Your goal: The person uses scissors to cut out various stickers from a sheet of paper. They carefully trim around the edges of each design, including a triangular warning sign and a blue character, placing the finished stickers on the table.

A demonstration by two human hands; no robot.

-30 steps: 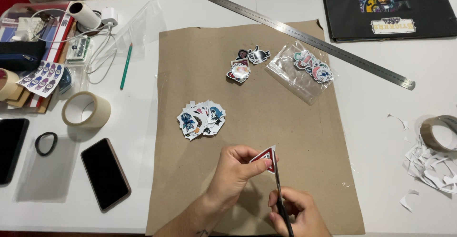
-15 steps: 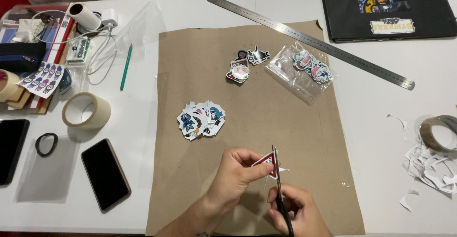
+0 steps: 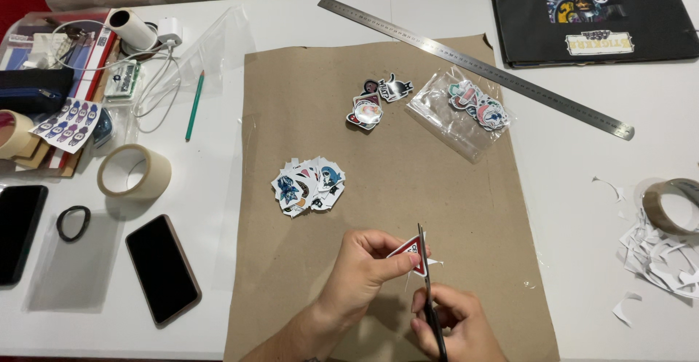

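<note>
Mid-trim: my left hand [image 3: 364, 267] pinching red triangle sticker [image 3: 409, 253] above brown paper [image 3: 378, 180], my right hand [image 3: 455, 325] gripping scissors [image 3: 429, 296], blades at sticker's right edge. Next probably rotate sticker, follow border carefully.

red triangular sticker [image 3: 410, 251] — pinched, scissors [image 3: 428, 289] cutting its edge

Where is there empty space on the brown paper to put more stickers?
Bare brown paper lies between the sticker pile and the sticker bag, and along the top edge below the ruler. The bottom is crowded by the left hand, right hand and scissors.
</note>
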